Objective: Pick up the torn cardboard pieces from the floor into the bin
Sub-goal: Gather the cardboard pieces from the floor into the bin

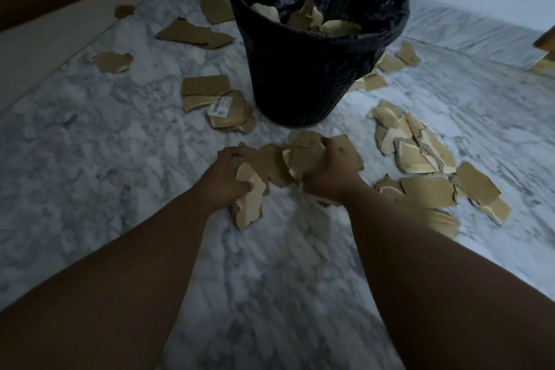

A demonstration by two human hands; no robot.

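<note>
A black mesh bin (pixel 303 69) with a black liner stands on the marble floor, several torn brown cardboard pieces inside it. In front of the bin lies a bunch of cardboard pieces (pixel 276 165). My left hand (pixel 226 177) grips the left side of that bunch, fingers curled round a pale piece. My right hand (pixel 329 171) grips the right side, curled over crumpled pieces. Both hands are low at the floor, just short of the bin's base.
More torn cardboard lies scattered: a pile with a white label (pixel 222 108) left of the bin, flat pieces (pixel 195 34) farther back left, and a large heap (pixel 420 156) on the right. A pale step (pixel 60 39) runs along the left; a wall rises behind.
</note>
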